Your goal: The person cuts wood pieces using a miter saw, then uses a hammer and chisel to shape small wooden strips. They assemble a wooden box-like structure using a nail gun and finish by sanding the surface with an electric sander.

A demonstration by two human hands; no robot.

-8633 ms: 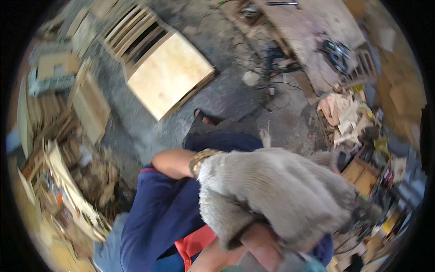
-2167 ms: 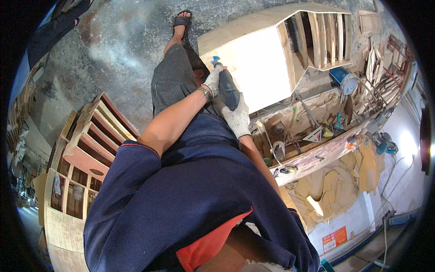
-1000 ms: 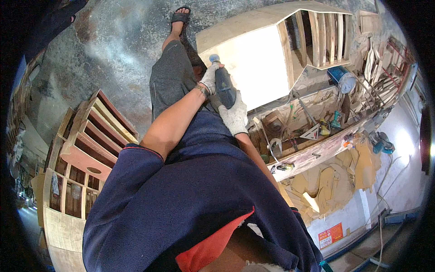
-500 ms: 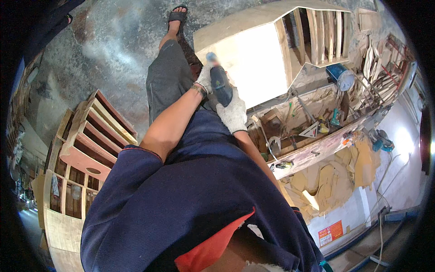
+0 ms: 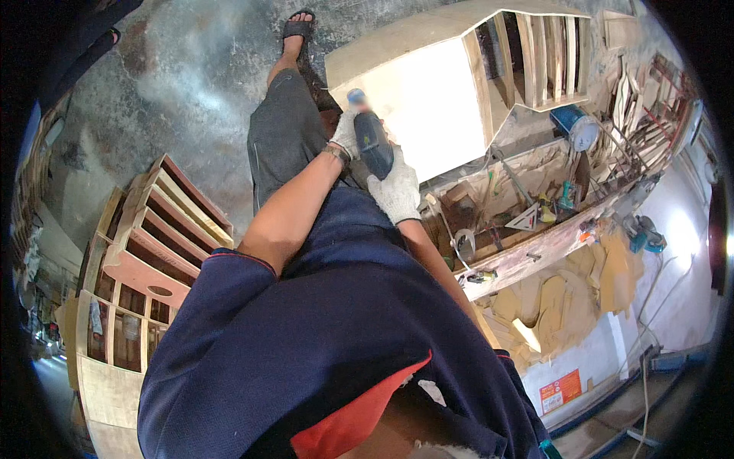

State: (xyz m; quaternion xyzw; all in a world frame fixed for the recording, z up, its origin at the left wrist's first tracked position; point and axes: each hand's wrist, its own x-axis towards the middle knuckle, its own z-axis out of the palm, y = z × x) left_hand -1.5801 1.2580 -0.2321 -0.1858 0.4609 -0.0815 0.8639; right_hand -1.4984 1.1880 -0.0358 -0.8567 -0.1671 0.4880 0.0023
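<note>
My left hand (image 5: pixel 346 136), in a whitish knit glove, is closed round the upper part of a long dark, rounded object (image 5: pixel 373 144) with a blue end (image 5: pixel 356 96). Its exact kind cannot be made out, and a patch below the blue end is blurred. Also gloved, my right hand (image 5: pixel 396 190) grips the lower right side of the same object, some of its fingers hidden behind it. The object is held slantwise in front of my waist, beside a pale wooden cabinet-like frame (image 5: pixel 413 61) whose broad panel (image 5: pixel 436 115) is glaringly bright.
On the right runs a cluttered bench (image 5: pixel 527 264) with a triangular square (image 5: pixel 524 219), hand tools and a blue bucket-like container (image 5: pixel 575 128). Cut board pieces (image 5: pixel 569 298) lie beyond its edge. A slatted wooden unit (image 5: pixel 164 229) stands at the left on the concrete floor (image 5: pixel 176 84).
Both hands keep their hold on the dark object. My right hand has shifted very slightly; the whole view is a little displaced.
</note>
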